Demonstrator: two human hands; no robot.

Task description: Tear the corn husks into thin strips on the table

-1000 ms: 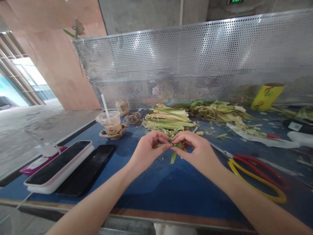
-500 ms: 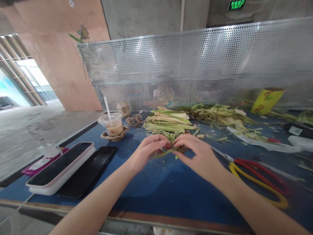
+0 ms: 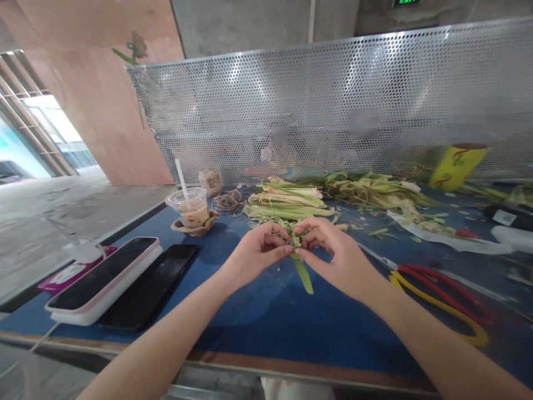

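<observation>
Over the blue table, my left hand (image 3: 252,253) and my right hand (image 3: 331,250) meet, fingers bent and thumbs pinching. Between them is a strip of green husk (image 3: 303,273), its flat end hanging down toward the table. The upper part of the strip is bunched up with a greenish braided or shredded piece that the fingers partly hide. Just beyond the hands lies a stack of pale green husks (image 3: 287,203), laid crosswise. To the right of my right hand rest scissors (image 3: 393,265) with one red and one yellow handle.
On the left are a phone in a pink case (image 3: 104,278), a black phone (image 3: 152,286), an iced drink cup (image 3: 191,208) and a coil of twine (image 3: 229,201). A husk heap (image 3: 370,191) and a yellow roll (image 3: 458,166) stand near the perforated metal screen (image 3: 250,94).
The husk strip has swung from lying sideways under the fingers to hanging downward. Both hands have risen slightly, with the thumbs now close together. The view has tilted down a little.
</observation>
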